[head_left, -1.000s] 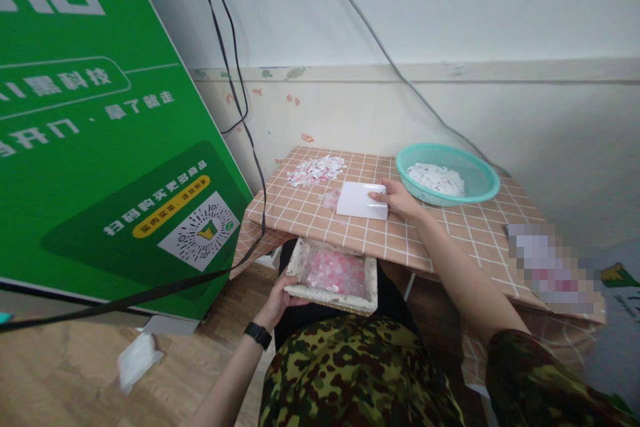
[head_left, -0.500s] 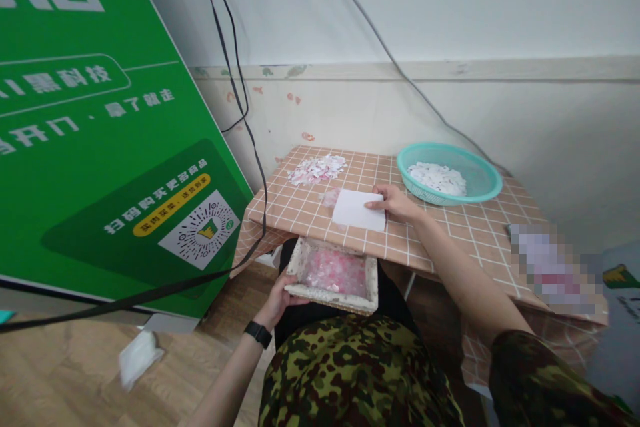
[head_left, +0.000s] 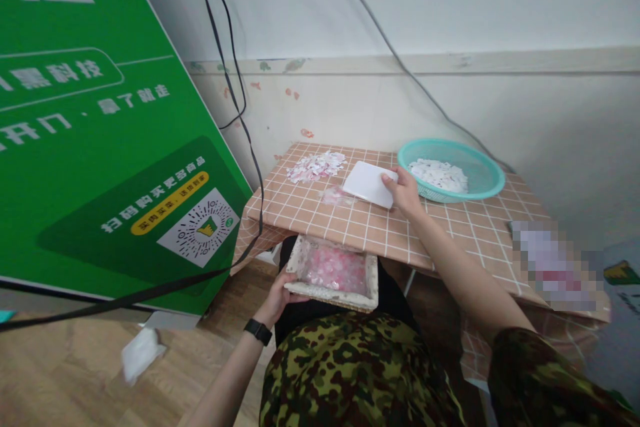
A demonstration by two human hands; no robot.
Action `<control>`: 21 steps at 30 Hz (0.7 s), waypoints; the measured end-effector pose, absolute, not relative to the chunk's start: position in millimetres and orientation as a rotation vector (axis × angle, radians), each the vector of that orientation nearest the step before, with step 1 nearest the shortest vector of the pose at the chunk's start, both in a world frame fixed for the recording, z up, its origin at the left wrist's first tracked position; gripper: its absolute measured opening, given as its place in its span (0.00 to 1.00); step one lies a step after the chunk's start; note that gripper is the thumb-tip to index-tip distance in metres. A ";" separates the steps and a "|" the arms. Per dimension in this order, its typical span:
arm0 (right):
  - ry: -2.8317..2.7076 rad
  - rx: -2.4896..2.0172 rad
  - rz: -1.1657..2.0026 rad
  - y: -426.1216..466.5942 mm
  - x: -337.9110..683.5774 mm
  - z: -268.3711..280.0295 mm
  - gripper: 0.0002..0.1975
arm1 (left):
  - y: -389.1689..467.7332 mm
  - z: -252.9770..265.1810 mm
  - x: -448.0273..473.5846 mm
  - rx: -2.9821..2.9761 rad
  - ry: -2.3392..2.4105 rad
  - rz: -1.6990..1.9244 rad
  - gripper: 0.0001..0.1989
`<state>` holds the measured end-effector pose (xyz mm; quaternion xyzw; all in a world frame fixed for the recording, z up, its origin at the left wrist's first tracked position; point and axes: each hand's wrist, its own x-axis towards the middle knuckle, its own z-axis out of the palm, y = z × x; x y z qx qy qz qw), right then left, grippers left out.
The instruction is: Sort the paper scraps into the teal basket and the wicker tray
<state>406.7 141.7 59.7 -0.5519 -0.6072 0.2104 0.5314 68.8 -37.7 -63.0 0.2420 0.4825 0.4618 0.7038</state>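
My left hand [head_left: 280, 295] grips the left side of a shallow whitish box [head_left: 371, 280], held over my lap just below the table edge. Inside it lie pink and clear plastic pieces [head_left: 335, 268]. My right hand [head_left: 404, 190] pinches the right edge of a flat white card-like sheet [head_left: 367, 181], thumb on top, above the table. Just left of the sheet, a small patch of pinkish, clear film-like pieces [head_left: 334, 195] rests on the cloth. Behind it is a loose pile of white and pink slips [head_left: 316, 167].
A turquoise plastic basket [head_left: 483, 177] holding white pieces stands at the table's back right. A checked brown cloth [head_left: 400, 233] covers the table. On the left leans a large green sign [head_left: 125, 113], with black cables [head_left: 257, 173] hanging in front. A white packet [head_left: 141, 355] lies on the floor.
My right hand has moved the white sheet back and to the right, tilting it and uncovering more of the pinkish film pieces. My left hand and the box stay in place.
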 end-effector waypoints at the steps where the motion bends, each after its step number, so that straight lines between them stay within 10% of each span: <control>1: -1.458 -1.367 0.411 143.5 409.5 58.5 0.18 | -37.7 -62.6 68.9 0.540 1.071 1.027 0.19; 21: -1.486 -1.224 1.045 142.1 411.6 55.1 0.18 | -38.2 -68.6 66.8 0.550 1.051 1.042 0.21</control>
